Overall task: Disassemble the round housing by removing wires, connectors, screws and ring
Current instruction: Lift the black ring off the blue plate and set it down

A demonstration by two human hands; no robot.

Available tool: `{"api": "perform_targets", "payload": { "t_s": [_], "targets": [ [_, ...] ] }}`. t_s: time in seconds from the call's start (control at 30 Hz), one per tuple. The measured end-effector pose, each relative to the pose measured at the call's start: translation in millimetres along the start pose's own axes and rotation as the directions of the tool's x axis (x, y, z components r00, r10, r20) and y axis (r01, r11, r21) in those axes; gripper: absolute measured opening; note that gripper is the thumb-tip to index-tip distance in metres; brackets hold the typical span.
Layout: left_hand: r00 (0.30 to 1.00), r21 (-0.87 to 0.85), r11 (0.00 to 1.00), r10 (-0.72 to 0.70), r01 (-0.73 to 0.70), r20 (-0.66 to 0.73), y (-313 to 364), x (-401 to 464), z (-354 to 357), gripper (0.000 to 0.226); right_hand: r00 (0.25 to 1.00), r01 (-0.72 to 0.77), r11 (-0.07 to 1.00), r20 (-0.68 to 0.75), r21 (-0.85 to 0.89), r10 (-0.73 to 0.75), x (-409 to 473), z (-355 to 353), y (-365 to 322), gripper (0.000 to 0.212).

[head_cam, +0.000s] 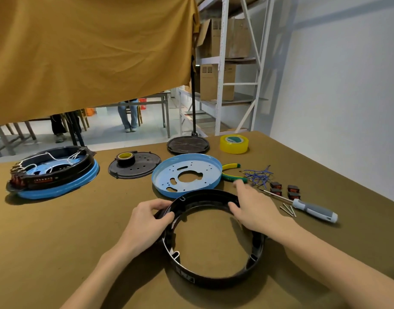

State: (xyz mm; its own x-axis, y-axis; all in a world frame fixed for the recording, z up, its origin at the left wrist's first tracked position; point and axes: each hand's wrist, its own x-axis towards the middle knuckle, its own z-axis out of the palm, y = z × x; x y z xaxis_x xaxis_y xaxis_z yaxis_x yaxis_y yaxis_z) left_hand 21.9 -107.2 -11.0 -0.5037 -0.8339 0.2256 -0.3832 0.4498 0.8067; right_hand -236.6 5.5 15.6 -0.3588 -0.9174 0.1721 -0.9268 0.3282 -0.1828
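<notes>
Head view: left hand (147, 216) is pinching the ring's (214, 279) rim, right hand (254, 210) is gripping its far wall; tilting it risks sweeping the screws (288, 209) away.

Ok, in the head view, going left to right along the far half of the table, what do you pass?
Wired housing → black perforated disc with a tape roll on it → blue plate → pliers → blue wires → switches.

Head view looks forward and down, close over the table (58, 230).
</notes>
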Motion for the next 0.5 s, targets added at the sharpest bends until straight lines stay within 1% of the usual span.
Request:
{"api": "perform_targets", "payload": {
  "t_s": [0.03, 0.1, 0.17, 0.2, 0.23, 0.27, 0.3, 0.33, 0.37, 0.4, 0.43, 0.47, 0.5],
  "targets": [
    [1.0, -0.028, 1.0, 0.004, -0.005, -0.021, 2.2, 0.7, 1.2, 0.021, 0.999, -0.011, 1.0, 0.036, -0.013, 0.012, -2.7, 1.3, 4.8, 0.032],
    [0.998, -0.075, 0.997, 0.027, -0.031, -0.055, 7.1, -1.1, 3.2, 0.02, 0.999, 0.014, 1.0, 0.043, 0.02, -0.014, -7.9, 3.5, 15.1, 0.026],
    [0.995, -0.171, 0.982, 0.074, -0.083, -0.061, 11.3, -4.2, 3.9, 0.023, 0.999, 0.047, 0.986, 0.008, 0.159, -0.049, -10.7, -2.8, 24.9, 0.023],
    [0.994, -0.243, 0.965, 0.09, -0.102, -0.06, 14.5, -6.3, 3.2, 0.023, 0.999, 0.041, 0.967, 0.022, 0.25, -0.049, -8.8, -7.9, 31.5, 0.021],
    [0.993, -0.308, 0.944, 0.109, -0.121, -0.055, 18.7, -8.7, 1.8, 0.024, 0.996, 0.012, 0.939, 0.082, 0.345, -0.043, -5.6, -13.2, 38.1, 0.019],
    [0.989, -0.347, 0.926, 0.14, -0.149, -0.053, 23.6, -11.6, 0.4, 0.028, 0.982, -0.027, 0.911, 0.183, 0.411, -0.053, -2.8, -18.0, 44.3, 0.018],
    [0.981, -0.357, 0.914, 0.183, -0.192, -0.059, 31.1, -14.1, -0.3, 0.036, 0.949, -0.076, 0.897, 0.307, 0.436, -0.068, -1.0, -21.5, 50.9, 0.019],
    [0.97, -0.347, 0.906, 0.23, -0.242, -0.075, 38.8, -16.0, -0.2, 0.044, 0.902, -0.146, 0.877, 0.426, 0.459, -0.073, 0.2, -23.3, 56.7, 0.02],
    [0.955, -0.339, 0.893, 0.28, -0.295, -0.094, 46.1, -16.6, 1.1, 0.049, 0.859, -0.218, 0.854, 0.508, 0.473, -0.063, 1.7, -23.0, 63.2, 0.021],
    [0.939, -0.34, 0.876, 0.325, -0.342, -0.108, 52.8, -16.1, 3.5, 0.049, 0.825, -0.325, 0.793, 0.564, 0.516, -0.029, 3.2, -21.7, 67.4, 0.024],
    [0.928, -0.349, 0.86, 0.351, -0.372, -0.123, 59.3, -15.1, 6.8, 0.045, 0.785, -0.446, 0.695, 0.62, 0.564, 0.0, 4.0, -18.8, 71.0, 0.026],
    [0.924, -0.354, 0.854, 0.354, -0.382, -0.144, 64.7, -13.2, 9.9, 0.038, 0.714, -0.529, 0.637, 0.699, 0.56, -0.022, 3.7, -17.5, 72.1, 0.026],
    [0.927, -0.356, 0.856, 0.335, -0.374, -0.167, 68.9, -10.7, 12.6, 0.034, 0.622, -0.533, 0.677, 0.777, 0.507, -0.092, 2.4, -19.2, 70.4, 0.028]
  ]
}}
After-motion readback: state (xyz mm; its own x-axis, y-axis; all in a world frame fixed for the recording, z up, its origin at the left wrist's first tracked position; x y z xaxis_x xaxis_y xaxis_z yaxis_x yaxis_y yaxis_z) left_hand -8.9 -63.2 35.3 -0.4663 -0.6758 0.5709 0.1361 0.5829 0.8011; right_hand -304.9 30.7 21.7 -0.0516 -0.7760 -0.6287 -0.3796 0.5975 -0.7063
